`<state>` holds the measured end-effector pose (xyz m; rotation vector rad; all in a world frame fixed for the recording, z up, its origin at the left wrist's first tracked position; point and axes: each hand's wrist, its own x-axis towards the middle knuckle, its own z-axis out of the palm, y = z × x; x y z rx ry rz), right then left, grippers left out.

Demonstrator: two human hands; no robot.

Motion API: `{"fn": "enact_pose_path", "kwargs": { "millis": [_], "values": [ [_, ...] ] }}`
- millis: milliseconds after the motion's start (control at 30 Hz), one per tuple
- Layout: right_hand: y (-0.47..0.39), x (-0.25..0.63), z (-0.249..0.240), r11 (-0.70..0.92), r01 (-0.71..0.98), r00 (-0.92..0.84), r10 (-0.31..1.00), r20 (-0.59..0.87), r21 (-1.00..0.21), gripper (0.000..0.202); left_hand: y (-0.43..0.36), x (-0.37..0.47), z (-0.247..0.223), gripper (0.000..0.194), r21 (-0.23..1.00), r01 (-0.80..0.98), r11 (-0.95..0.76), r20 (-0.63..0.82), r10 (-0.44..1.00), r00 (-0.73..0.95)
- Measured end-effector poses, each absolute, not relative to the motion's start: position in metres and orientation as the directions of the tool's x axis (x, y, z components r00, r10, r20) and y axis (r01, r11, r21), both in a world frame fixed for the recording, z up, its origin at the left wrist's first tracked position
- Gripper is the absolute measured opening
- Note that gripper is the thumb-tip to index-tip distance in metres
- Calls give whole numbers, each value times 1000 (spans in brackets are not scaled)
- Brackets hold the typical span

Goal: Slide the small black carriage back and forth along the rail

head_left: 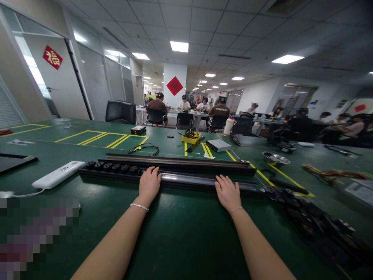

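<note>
A long black channel point(189, 179) with a glossy top lies across the green table in front of me. At its left end sits a row of several round black parts point(116, 168). My left hand point(149, 184) rests on the channel just right of those parts, fingers stretched forward over it. Farther right, my right hand point(229, 191) lies on the same channel with its fingers apart. Undersides of both palms are hidden. Directly behind runs a second long black rail point(180, 161), roughly parallel, touched by neither hand.
Left of the channel is a white power strip point(58, 175). A heap of black parts point(317, 221) lies at right, near a metal bowl point(276, 158). Behind the rails are a yellow box point(190, 137) with cables and a grey box point(218, 145). People sit at far tables.
</note>
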<state>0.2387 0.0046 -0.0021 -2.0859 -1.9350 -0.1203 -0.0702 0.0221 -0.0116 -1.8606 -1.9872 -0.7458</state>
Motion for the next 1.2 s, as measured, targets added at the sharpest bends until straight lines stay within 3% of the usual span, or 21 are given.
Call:
{"fn": "enact_pose_path", "kwargs": {
  "millis": [233,1200],
  "values": [
    [-8,202,-4,181,979,-152,953,263,-89,46,21,-68,-10,38,165,986,11,569,816,-104],
    [-7,201,-10,217,974,-188,933,307,-64,42,22,-69,-10,37,177,984,-35,563,824,-72]
  ]
}}
